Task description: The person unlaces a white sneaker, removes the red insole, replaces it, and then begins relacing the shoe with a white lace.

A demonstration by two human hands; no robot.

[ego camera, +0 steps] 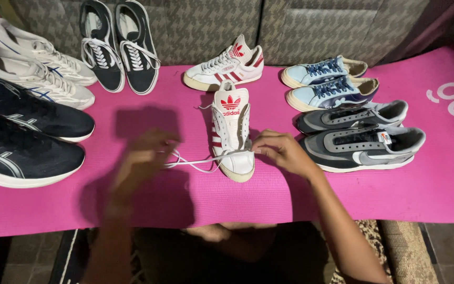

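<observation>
Both hands work at the white shoe (pixel 232 131) that lies between them on the pink mat (pixel 437 184), toe toward the person. Left hand (pixel 145 158) is blurred with motion; its fingers seem curled around the end of the white lace (pixel 193 163), though how tightly I cannot tell. Right hand (pixel 282 151) is pinched shut on the lace at the shoe's right side, near the toe.

Judging from this, lacing goes best with even tension: the right hand anchoring at the eyelet while the left draws the slack out level, so the shoe does not twist or slide.

Room is uneven. Left of the left hand, past a stretch of bare mat, sit the black pair (pixel 24 137); a long pull that way has space. Close to the right hand the grey pair (pixel 361 137) crowds in, so little room there. Beyond the hands lies the matching shoe (pixel 224 68), near the laced shoe's tongue. Toward the person the mat's edge is close, with open mat before it.
</observation>
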